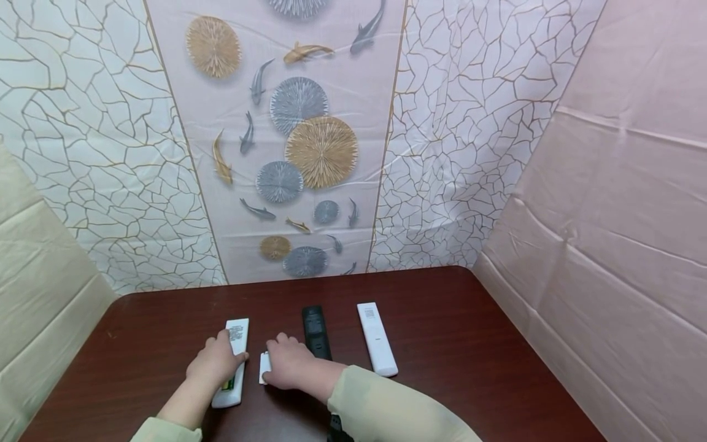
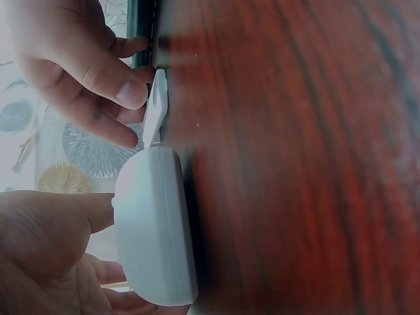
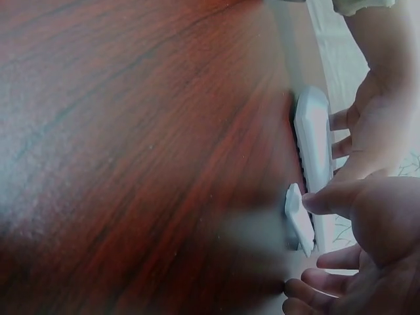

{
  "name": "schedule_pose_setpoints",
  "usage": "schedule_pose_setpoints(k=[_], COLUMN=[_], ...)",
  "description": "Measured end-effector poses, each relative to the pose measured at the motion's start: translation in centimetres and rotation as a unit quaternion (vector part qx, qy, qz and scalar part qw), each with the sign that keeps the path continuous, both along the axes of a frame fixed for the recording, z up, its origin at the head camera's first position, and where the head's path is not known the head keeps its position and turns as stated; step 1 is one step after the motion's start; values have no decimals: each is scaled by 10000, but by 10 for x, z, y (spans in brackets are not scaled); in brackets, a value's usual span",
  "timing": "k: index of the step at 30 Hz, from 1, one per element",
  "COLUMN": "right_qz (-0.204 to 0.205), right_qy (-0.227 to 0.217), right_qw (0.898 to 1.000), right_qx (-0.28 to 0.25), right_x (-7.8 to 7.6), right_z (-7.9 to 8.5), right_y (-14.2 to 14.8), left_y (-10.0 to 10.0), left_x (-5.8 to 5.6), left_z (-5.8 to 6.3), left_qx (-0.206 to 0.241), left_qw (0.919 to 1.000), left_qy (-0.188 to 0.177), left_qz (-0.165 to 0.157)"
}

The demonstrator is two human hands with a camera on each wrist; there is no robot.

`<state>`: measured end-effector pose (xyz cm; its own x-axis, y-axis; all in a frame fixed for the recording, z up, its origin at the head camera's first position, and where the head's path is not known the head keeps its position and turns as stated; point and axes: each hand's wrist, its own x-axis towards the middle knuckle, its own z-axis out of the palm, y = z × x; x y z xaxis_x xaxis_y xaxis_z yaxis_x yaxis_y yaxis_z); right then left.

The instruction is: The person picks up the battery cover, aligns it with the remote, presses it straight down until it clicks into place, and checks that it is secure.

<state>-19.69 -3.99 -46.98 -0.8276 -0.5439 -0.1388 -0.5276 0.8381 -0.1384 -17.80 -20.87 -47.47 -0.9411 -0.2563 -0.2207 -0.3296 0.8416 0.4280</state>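
Observation:
My left hand (image 1: 212,362) grips a white remote control (image 1: 236,356) that lies back up on the table, label at its far end. Below the hand its battery compartment is uncovered, and a green-yellow battery (image 1: 227,385) shows inside. Just to the right, my right hand (image 1: 289,362) holds a small white battery cover (image 1: 264,368) between thumb and fingertips, low over the wood. In the left wrist view the cover (image 2: 156,108) stands tilted beyond the remote's rounded end (image 2: 154,226). The right wrist view shows the thumb at the edge of the cover (image 3: 299,216).
A black remote (image 1: 316,331) lies past my right hand, its near end hidden by the forearm. Farther right is another white remote (image 1: 378,341), back up. The dark red wooden table (image 1: 469,380) meets patterned cloth walls (image 1: 442,153) at the back and sides.

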Motion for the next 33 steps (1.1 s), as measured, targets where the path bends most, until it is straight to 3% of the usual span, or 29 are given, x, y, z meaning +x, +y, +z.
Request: schedule_pose_setpoints(k=[22,33], right_qz=[311,87], right_qy=[-332,-537], right_qw=[9988,9967], right_qx=[-170,-597], right_x=[-9,-12], right_z=[-3,-2], right_y=[4,5], left_y=[-2,-1], left_x=[1,1], left_z=[-1,-2], left_qx=[135,112], left_qw=[9999,9997], left_qy=[-28,177], left_qz=[72,79])
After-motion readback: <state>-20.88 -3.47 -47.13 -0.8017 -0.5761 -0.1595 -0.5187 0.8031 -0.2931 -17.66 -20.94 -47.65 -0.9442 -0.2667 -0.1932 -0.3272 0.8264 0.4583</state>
